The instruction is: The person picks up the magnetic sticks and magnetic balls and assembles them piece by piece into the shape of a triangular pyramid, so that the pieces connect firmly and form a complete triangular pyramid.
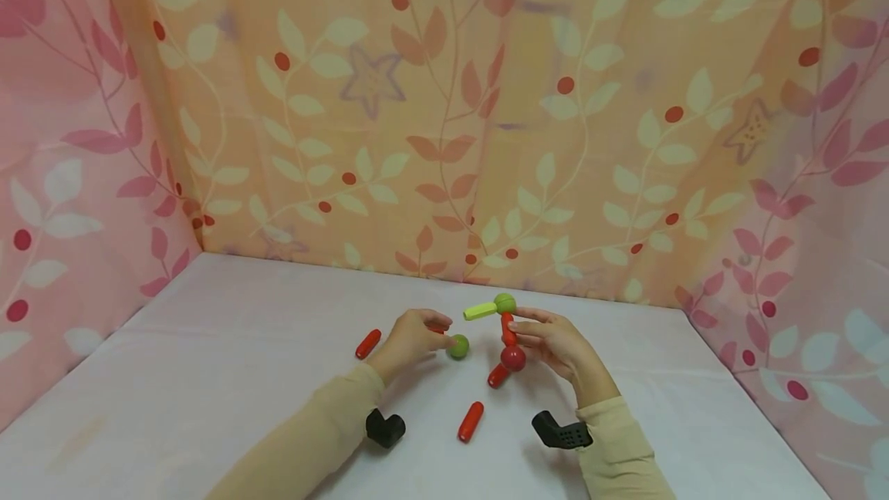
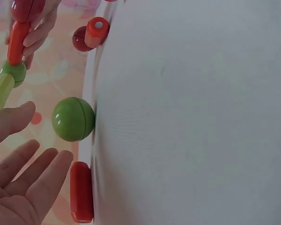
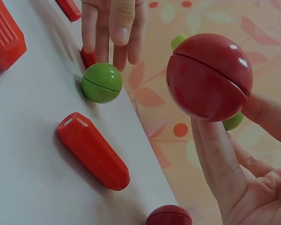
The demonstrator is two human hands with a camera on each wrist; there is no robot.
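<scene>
My right hand holds a joined toy piece by its red rod. A red ball forms its near end. At the far end, a green ball carries a light-green rod pointing left. My left hand, its fingers extended, hovers beside a loose green ball on the table. In the left wrist view a gap shows between that ball and the fingertips. Behind the left fingers a red rod is partly hidden in the head view.
Loose red rods lie on the white table: one at the left, one near the front, one below the held piece. Another dark red ball sits near the right hand. Patterned cloth walls enclose the table's back and sides.
</scene>
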